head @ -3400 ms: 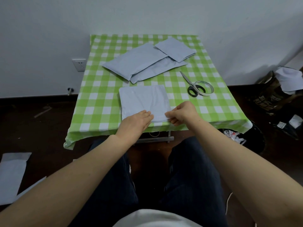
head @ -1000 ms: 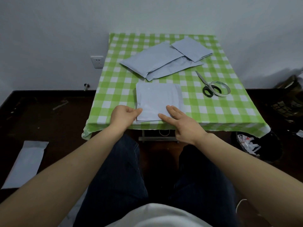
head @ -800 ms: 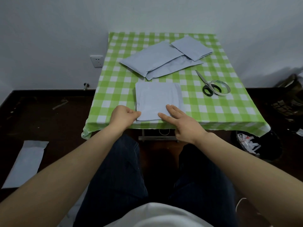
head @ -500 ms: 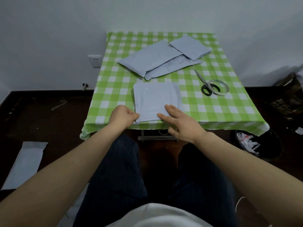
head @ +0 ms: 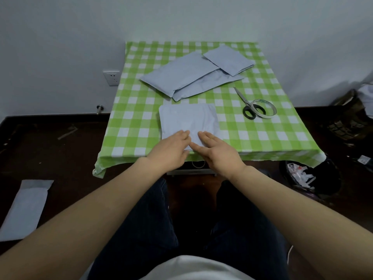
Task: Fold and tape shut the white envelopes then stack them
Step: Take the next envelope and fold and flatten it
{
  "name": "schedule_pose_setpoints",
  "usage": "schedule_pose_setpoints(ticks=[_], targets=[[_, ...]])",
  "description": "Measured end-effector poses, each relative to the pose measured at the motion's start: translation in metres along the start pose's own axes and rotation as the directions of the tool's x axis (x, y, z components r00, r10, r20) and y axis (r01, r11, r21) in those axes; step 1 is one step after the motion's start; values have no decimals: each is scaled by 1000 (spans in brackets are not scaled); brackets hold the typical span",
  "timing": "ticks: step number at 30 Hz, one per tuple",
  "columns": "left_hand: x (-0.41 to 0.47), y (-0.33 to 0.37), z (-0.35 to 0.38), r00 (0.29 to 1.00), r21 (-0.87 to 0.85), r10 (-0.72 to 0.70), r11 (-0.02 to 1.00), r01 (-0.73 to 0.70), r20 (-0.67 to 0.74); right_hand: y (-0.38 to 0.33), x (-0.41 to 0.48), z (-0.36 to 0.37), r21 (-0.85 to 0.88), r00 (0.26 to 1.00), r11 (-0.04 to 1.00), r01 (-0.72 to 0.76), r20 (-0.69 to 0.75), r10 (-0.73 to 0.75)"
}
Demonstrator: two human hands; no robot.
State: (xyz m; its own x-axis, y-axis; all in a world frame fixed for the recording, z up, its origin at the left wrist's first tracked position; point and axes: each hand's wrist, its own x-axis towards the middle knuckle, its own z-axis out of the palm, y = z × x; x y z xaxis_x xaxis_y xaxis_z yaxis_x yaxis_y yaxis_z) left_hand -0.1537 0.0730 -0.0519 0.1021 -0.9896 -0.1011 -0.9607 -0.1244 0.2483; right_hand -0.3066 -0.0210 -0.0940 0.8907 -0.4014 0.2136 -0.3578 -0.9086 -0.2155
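Observation:
A folded white envelope (head: 188, 118) lies flat at the near middle of the green checked table (head: 133, 110). My left hand (head: 171, 149) and my right hand (head: 217, 149) rest side by side on its near edge, fingers straight and pressing down. Two long unfolded envelopes (head: 179, 74) lie overlapped at the back of the table, with a smaller folded envelope (head: 228, 59) lying partly on them. A roll of clear tape (head: 264, 109) and black-handled scissors (head: 247, 105) lie to the right.
Another white envelope (head: 25, 207) lies on the dark floor at the left. Bags and clutter (head: 347, 116) sit on the floor to the right of the table. A wall socket (head: 112, 77) is behind the table's left side.
My left hand has slid right from the envelope's near-left corner to its near middle, fingers now straight. My right hand stays on the near edge.

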Motion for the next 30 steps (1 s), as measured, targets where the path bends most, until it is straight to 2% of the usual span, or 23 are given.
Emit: schedule_pose_setpoints(ticks=[4,8,11,15,19,22,24,30], targets=[[1,-6,4,1000,12,24,1000,-24,-12,-6,9,-21,7,991,999,-44,128,42],[3,-8,8,997,18,62,998,-61,-34,-5,45,-43,131,971,962,-241,33,238],[3,-10,10,993,3,93,996,-93,-74,-4,75,-39,218,960,937,-273,126,250],[4,-11,12,987,22,104,995,-102,-125,-2,89,-17,104,928,953,-283,280,245],[5,-16,17,960,71,197,980,-187,-198,-4,87,-5,-4,920,954,-301,262,292],[2,-16,19,974,57,160,987,-153,-158,0,87,-6,-23,922,956,-292,261,287],[2,-17,21,972,100,157,985,-141,-175,2,88,-6,-27,917,953,-303,263,299],[2,-15,22,961,73,177,984,-165,-213,2,88,1,-23,917,947,-320,244,316]])
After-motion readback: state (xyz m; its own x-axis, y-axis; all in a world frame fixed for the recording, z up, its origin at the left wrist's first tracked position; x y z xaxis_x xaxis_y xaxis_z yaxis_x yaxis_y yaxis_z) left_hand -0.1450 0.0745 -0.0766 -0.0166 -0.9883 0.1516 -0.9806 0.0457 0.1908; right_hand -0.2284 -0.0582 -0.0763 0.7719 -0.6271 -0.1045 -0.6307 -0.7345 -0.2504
